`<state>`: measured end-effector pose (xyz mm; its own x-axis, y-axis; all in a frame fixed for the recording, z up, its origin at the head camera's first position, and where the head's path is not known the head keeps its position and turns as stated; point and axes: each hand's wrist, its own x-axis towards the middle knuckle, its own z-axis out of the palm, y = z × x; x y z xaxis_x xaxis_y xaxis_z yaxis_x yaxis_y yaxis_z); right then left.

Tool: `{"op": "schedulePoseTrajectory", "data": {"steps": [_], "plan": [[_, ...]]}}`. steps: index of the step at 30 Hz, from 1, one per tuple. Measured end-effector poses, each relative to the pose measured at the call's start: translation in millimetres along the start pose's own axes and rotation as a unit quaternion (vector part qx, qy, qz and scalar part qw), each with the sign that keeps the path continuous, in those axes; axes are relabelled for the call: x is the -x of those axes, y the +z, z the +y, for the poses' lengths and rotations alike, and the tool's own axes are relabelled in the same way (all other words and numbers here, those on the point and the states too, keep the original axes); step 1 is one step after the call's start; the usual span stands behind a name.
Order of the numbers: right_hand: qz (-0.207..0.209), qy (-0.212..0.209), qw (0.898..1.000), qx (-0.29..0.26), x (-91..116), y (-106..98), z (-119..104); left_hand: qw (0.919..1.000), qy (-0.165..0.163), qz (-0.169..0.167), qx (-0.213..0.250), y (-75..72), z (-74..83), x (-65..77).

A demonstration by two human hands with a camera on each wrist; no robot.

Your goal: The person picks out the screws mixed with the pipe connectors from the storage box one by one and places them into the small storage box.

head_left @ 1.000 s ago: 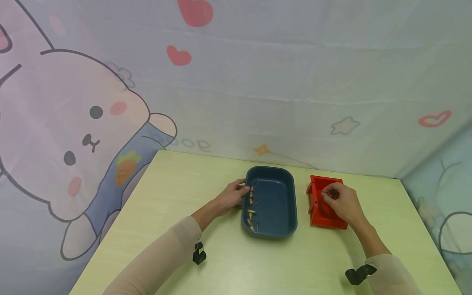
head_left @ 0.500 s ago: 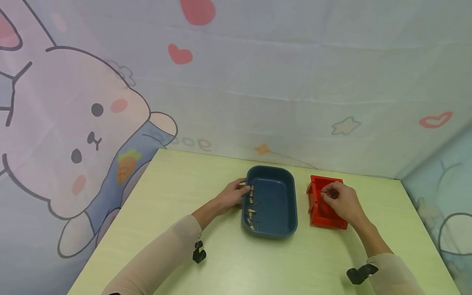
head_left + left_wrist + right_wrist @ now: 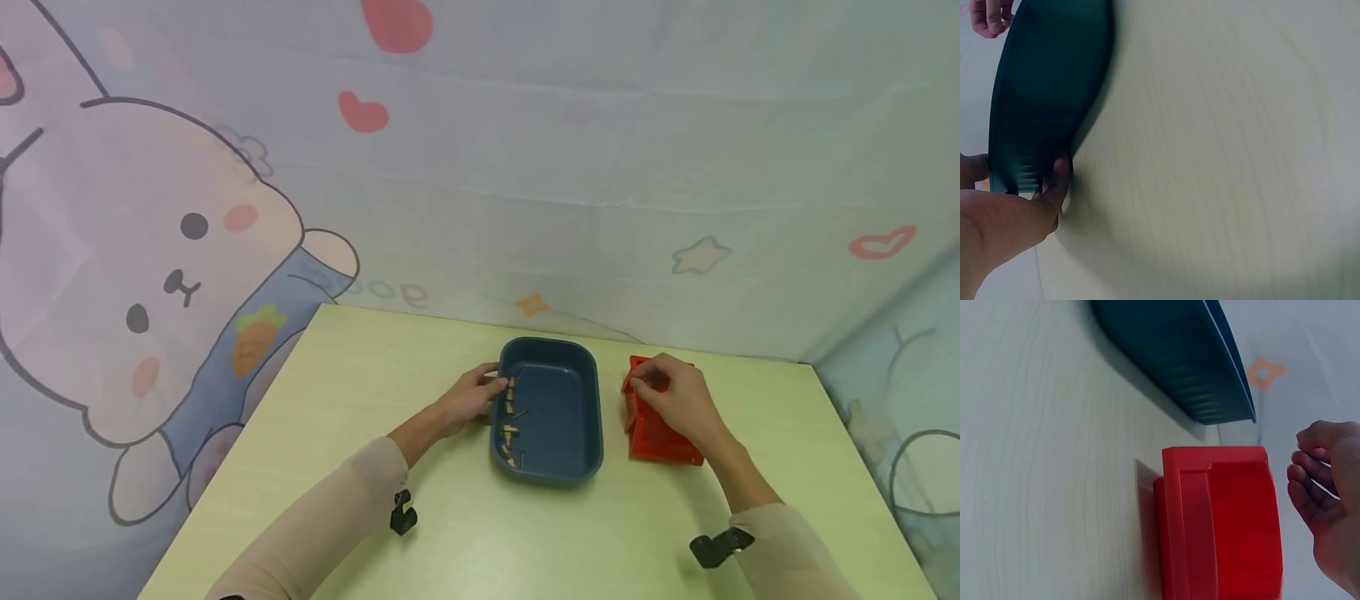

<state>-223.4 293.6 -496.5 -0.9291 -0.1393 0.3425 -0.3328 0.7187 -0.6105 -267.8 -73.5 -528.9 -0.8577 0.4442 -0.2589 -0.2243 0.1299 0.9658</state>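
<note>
My left hand (image 3: 467,400) grips the left wall of a dark blue plastic tray (image 3: 597,417), thumb over the rim; in the left wrist view its fingers lie under the tray's outer side (image 3: 1041,94). Small brass fittings (image 3: 509,432) and a few thin metal pins (image 3: 522,459) lie along the tray's left inner side. My right hand (image 3: 678,400) hovers over a red plastic bin (image 3: 663,448), its fingertips above the bin's left edge. In the right wrist view the right hand (image 3: 1335,481) has loosely curled fingers, and nothing shows between them.
Tray and bin stand apart on a pale wooden table (image 3: 450,533), with a narrow gap between them. Behind the table hangs a printed cloth (image 3: 600,167). Small black cameras (image 3: 403,512) sit on both wrists.
My right hand has moved slightly left, from over the middle of the red bin to its left edge. The left hand and the tray stay where they were.
</note>
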Motion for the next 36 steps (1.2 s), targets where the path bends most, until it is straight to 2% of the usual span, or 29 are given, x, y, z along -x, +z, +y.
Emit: {"op": "schedulePoseTrajectory", "data": {"steps": [8,22,28,36], "plan": [[-0.009,0.0,0.999,-0.04,-5.1,9.9,-8.9,0.9999,0.001,-0.016,0.0,-4.1,-2.5,-2.3],[-0.026,0.006,0.998,-0.065,-14.0,30.6,-24.3,1.0,-0.001,-0.009,0.001,-1.5,-1.6,-1.0],[-0.028,-0.007,0.996,-0.081,-14.0,42.7,-30.8,1.0,-0.002,-0.009,0.003,-0.3,-7.3,-1.7],[-0.022,-0.024,0.994,-0.102,-19.6,59.8,-42.6,1.0,0.003,-0.005,0.0,-1.6,-3.0,-0.5]]}}
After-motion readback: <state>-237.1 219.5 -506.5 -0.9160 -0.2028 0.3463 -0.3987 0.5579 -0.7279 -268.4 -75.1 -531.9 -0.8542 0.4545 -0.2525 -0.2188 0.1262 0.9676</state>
